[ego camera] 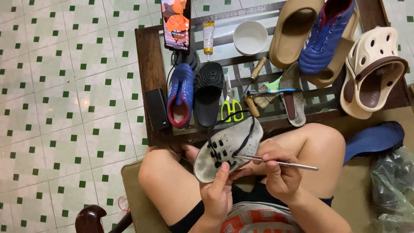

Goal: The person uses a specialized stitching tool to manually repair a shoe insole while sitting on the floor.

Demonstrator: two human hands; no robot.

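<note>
Head view is showing the left hand (pixel 215 194) gripping a grey perforated sole (pixel 224 149) above the lap, steadying it while the right hand (pixel 280 172) is pinching a metal awl (pixel 276 162) into its holes, just off the table's (pixel 148 56) near edge.

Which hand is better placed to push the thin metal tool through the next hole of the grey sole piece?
Probably the right hand: it grips the thin metal tool, tip at the holes of the grey sole piece. The left hand is holding that piece.
</note>
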